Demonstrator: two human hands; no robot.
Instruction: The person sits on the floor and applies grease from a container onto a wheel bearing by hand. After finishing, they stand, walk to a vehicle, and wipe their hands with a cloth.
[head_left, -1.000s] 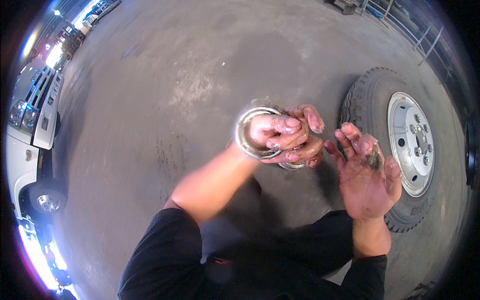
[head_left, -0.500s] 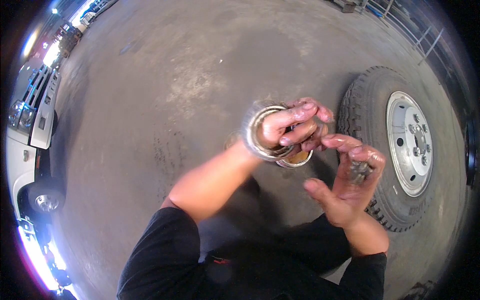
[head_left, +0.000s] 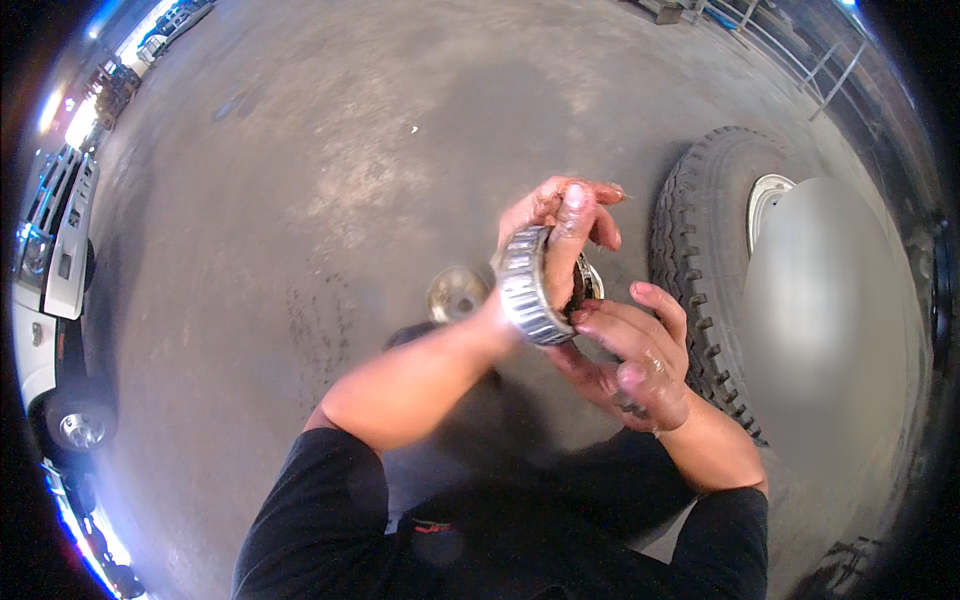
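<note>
A silver roller bearing rings my left hand near the wrist, its row of rollers facing outward. The fingers of that hand are bent beyond the ring, the thumb lying across them, and they look wet with grease. From the right, my right hand reaches the bearing's lower rim. Its fingertips and thumb close about that rim, though the exact contact is partly hidden. Dark grease smears its palm. Behind the hands, a round container shows only part of its rim.
A round, yellowish metal part lies on the concrete floor behind my left wrist. At right stands a large tyre on a white wheel rim, largely covered by a grey blur. A white vehicle is at left; metal rails stand far right.
My left hand has turned, so the bearing now shows its rollers side-on. My right hand, previously apart with fingers raised, has moved left and down onto the bearing's lower rim.
</note>
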